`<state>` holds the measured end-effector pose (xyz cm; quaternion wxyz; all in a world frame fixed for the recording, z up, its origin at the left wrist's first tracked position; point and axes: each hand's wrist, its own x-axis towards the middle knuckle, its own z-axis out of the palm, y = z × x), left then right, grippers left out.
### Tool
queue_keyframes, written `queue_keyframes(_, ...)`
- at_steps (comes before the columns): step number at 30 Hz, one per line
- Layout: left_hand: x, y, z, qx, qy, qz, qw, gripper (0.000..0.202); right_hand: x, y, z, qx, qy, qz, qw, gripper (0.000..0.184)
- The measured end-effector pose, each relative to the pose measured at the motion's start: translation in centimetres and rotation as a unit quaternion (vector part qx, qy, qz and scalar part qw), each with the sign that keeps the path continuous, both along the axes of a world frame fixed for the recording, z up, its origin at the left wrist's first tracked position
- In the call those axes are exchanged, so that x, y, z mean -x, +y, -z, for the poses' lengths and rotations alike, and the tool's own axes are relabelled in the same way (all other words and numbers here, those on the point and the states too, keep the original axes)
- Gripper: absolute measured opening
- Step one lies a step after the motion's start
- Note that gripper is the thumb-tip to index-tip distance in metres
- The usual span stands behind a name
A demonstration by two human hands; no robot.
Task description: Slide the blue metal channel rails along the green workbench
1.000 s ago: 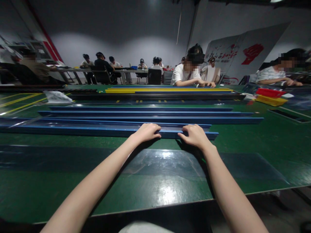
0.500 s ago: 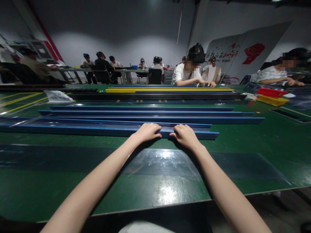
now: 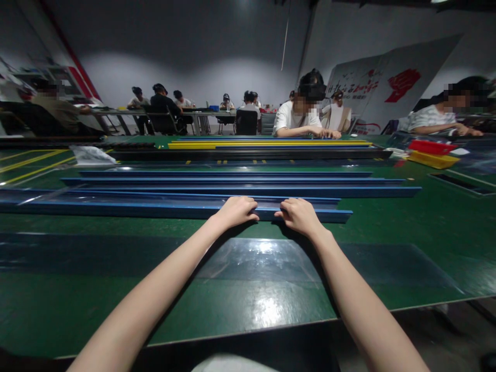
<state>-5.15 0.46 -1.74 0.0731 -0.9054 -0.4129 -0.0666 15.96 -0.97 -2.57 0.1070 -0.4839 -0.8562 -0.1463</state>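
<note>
A long blue channel rail (image 3: 127,208) lies across the green table (image 3: 403,227), nearest of several blue rails. My left hand (image 3: 236,211) has its fingers curled over the rail's near edge, gripping it. My right hand (image 3: 298,214) grips the same rail a short way to the right, fingers hooked over the top. The rail's right end (image 3: 346,216) sticks out beyond my right hand. A clear plastic sheet (image 3: 263,258) lies flat on the table under my forearms.
More blue rails (image 3: 240,181) lie parallel behind the nearest one. Farther back lie yellow and dark rails (image 3: 267,145). Red and yellow trays (image 3: 432,153) sit at the right. People sit working at the table's far side and at tables beyond.
My right hand has slid left along the rail, closer to my left hand. The rail's right end has shifted slightly to the right. My left hand has stayed put.
</note>
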Motion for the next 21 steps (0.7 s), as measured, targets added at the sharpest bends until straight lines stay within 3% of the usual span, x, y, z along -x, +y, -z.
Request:
queue_keyframes(10,0.4,0.4,0.4,0.010,-0.023,0.044,0.999,0.028,-1.8,-0.2,-0.3,0.007,-0.023,0.045,0.999,0.030)
queue_keyframes(21,0.4,0.4,0.5,0.014,0.006,0.011,1.000,0.032,-2.0,-0.3,-0.4,0.015,-0.013,0.055,0.998,0.031)
